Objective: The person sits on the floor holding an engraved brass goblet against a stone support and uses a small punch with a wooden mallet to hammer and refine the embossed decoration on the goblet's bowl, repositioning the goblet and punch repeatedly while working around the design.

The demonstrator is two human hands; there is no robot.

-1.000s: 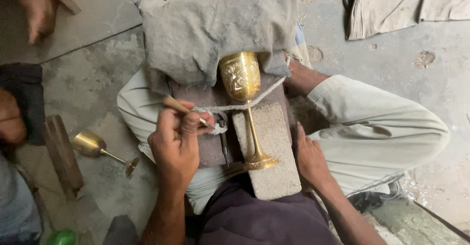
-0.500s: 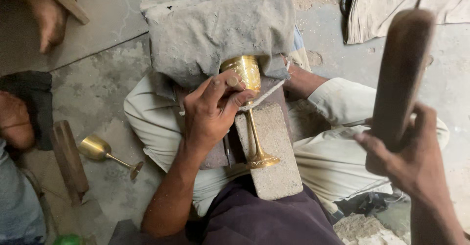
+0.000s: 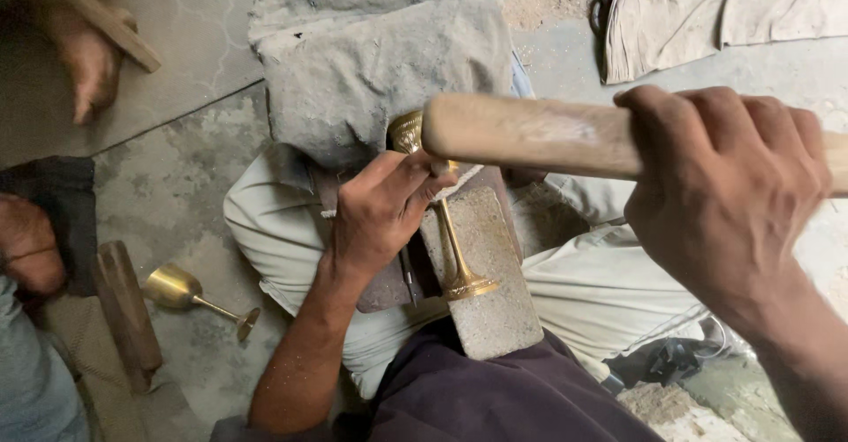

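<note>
Left hand (image 3: 380, 221) fingers pinch the engraved brass goblet (image 3: 442, 221) on a stone block (image 3: 490, 301); right hand (image 3: 724, 186) fingers grip a wooden mallet (image 3: 530, 133)

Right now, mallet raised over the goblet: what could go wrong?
1. The left hand lies on the brass goblet, directly under the wooden mallet gripped by the right hand; a stray blow could hit the fingers.
2. The goblet lies on a stone block across the lap, steadied by one hand only; it might roll or slip.
3. A second goblet lies loose on the floor nearby and could get knocked.
</note>
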